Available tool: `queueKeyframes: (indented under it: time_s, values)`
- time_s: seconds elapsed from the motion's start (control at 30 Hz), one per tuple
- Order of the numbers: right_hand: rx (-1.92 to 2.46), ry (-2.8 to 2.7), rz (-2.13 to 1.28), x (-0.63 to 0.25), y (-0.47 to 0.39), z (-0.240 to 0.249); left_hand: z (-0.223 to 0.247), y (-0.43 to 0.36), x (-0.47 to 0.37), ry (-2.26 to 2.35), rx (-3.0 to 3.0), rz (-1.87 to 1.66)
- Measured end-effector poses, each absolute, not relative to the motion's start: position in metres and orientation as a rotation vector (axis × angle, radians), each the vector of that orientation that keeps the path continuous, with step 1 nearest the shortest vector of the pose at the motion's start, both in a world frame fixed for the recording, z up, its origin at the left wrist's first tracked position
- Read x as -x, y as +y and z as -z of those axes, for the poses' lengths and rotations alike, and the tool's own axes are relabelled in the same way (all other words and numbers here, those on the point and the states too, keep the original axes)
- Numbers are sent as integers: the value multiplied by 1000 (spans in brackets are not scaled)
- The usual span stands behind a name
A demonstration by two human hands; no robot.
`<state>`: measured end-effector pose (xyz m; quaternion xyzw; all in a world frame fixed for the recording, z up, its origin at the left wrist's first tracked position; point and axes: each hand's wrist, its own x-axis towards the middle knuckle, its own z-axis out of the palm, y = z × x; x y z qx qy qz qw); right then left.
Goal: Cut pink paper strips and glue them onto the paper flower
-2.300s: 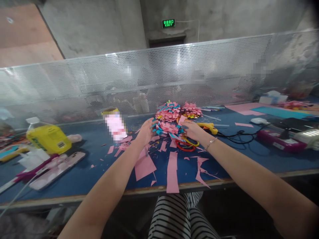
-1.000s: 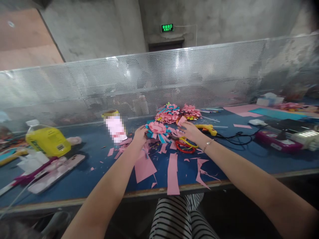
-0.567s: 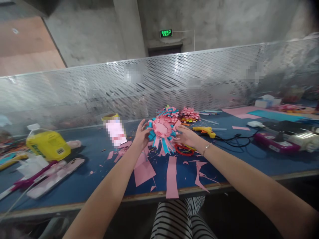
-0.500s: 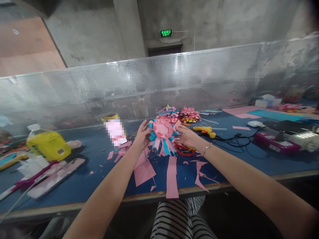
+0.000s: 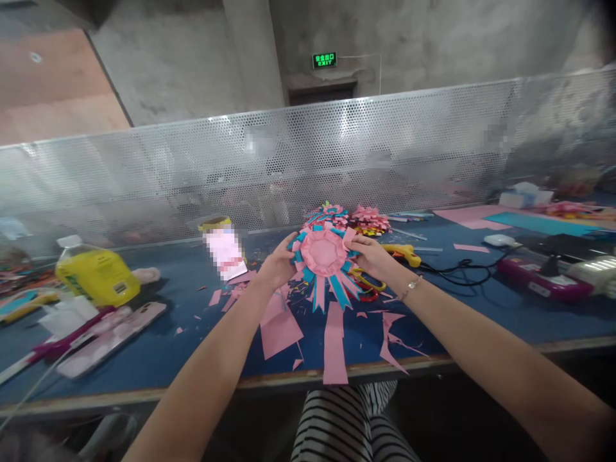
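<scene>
A pink and blue paper rosette (image 5: 325, 253) with forked ribbon tails is held up over the table, its round pink middle facing me. My left hand (image 5: 280, 262) grips its left edge. At its right edge, the fingers of my right hand (image 5: 366, 254) close on the paper loops. Behind it lie a pink and blue paper flower (image 5: 332, 213) and a fluffy pink one (image 5: 368, 219). Scissors (image 5: 369, 286) with red and yellow handles are partly hidden behind the rosette's tails. A pink paper strip (image 5: 335, 346) lies below, reaching over the table's front edge.
Pink paper scraps (image 5: 280, 327) litter the blue table. A yellow glue gun (image 5: 407, 253) and a purple power strip (image 5: 543, 280) are to the right. Leftward are a yellow liquid bottle (image 5: 99, 273), a phone (image 5: 115, 337) and a lit screen (image 5: 225, 251). A perforated metal divider (image 5: 192, 173) stands behind.
The rosette has tilted so its pink middle faces me more squarely, and its tails hang a little lower. My left hand's fingers have closed in on its edge.
</scene>
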<state>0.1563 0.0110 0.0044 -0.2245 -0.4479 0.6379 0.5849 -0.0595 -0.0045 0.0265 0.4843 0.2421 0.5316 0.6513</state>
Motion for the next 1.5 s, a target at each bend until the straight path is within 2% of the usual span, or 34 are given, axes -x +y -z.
queueKeyframes:
  time_s: [0.27,0.57,0.73,1.03,1.5]
  values:
    - [550,-1344,-1314,-157,17,7,-22,-1,59,674,-1062,-1180]
    - [560,-1471,-1265,-155,11,7,-19,9,58,772,-1270,-1415]
    - [566,-1442,-1310,-156,9,5,-18,11,62,788,-1331,-1416]
    - [519,-1395,-1424,-159,3,-1,-22,1,62,878,-1329,-1167]
    - [597,-1098,-1265,-179,16,-9,-23,1,68,1010,-1494,-1145]
